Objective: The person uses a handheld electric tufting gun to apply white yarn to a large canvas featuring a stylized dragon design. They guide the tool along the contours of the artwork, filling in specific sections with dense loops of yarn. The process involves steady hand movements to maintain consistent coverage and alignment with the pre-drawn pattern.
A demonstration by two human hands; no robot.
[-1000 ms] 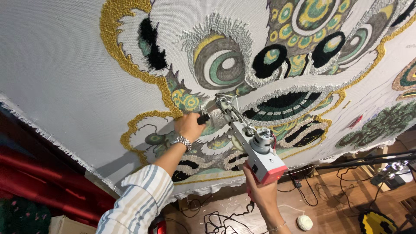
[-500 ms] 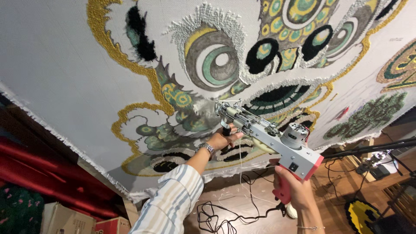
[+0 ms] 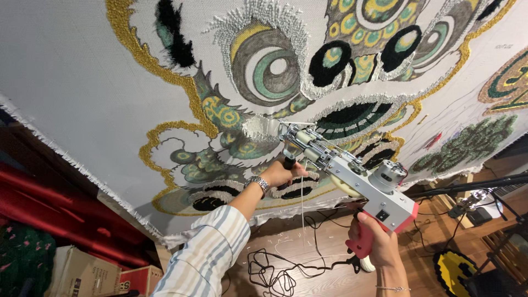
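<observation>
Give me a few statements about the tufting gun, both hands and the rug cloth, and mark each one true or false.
1. The right hand grips the red handle of the tufting gun. True.
2. The left hand hangs free. False: it holds the gun's black front grip.
3. The gun's tip meets the stretched cloth at a white tufted patch. True.
4. The left wrist is bare. False: it wears a metal watch.
5. A black cable lies on the wooden floor. True.
</observation>
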